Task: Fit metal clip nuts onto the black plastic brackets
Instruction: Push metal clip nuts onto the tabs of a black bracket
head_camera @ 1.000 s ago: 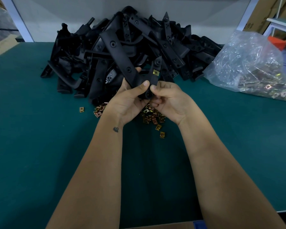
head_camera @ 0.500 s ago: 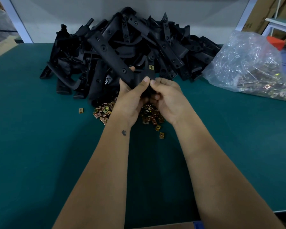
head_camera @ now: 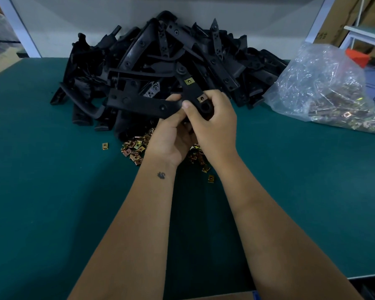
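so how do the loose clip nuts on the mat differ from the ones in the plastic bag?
The loose clip nuts lie bare in a small scatter on the green mat, just beneath the hands; the plastic bag sits at the far right, closed around a far bigger heap. The loose ones show clearly, the bagged ones blur behind crinkled film. Both look the same brassy metal.

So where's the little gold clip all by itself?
In the head view, the lone clip nut lies flat on the green table, left of the loose clip nut pile and just in front of the black bracket heap.
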A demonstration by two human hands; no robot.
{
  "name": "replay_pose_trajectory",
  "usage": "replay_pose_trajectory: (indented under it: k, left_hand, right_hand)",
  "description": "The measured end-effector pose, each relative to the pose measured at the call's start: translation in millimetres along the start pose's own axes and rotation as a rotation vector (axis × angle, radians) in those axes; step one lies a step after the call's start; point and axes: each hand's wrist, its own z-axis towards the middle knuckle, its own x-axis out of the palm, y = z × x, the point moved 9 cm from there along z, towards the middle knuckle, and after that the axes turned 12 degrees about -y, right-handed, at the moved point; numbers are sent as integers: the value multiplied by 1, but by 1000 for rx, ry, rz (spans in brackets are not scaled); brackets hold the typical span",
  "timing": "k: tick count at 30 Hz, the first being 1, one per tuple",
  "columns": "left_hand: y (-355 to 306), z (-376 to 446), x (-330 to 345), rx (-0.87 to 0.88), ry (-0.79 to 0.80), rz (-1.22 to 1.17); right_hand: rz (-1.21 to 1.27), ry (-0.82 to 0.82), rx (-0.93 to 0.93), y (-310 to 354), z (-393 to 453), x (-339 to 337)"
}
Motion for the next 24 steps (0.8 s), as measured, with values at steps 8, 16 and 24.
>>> replay_pose_trajectory:
  k: [8,16,24]
  left_hand:
    - [-2,0,4,30,54,-15]
    - [-4,1,2,56,66,36]
    - [-3,2,2,44,76,-3]
  right_hand:
    - [-235,-136,-210,13,3,-15]
    - [-259,-171,-260,17,3,-18]
    - [-237,-176,-288,22,3,-17]
